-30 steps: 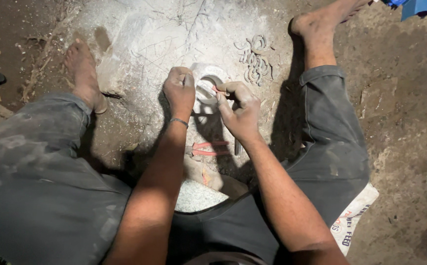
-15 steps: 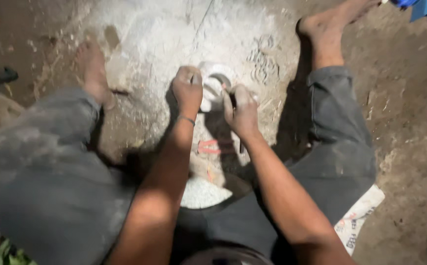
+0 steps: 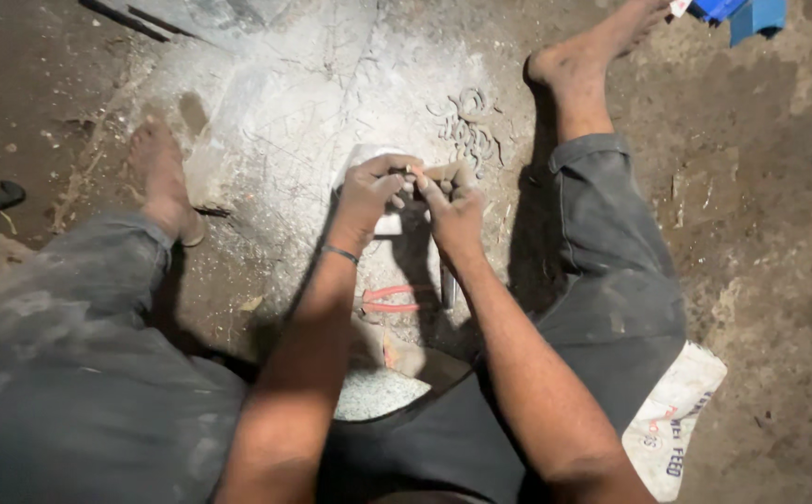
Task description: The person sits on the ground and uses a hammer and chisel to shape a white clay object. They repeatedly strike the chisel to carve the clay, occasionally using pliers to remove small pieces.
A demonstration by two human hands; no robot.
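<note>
L hand and R hand meet above dusty floor, fingers of both clenched on small white block, held between them. Red-handled pliers on floor at 6 o'clock of hands, near.

Both hands, the left hand and the right hand, cover most of the white piece pinched between them, so its shape cannot be told. Below the wrists, the red-handled pliers lie half in shadow. Far right of the hands, a blue object is cut off by the top edge.
</note>
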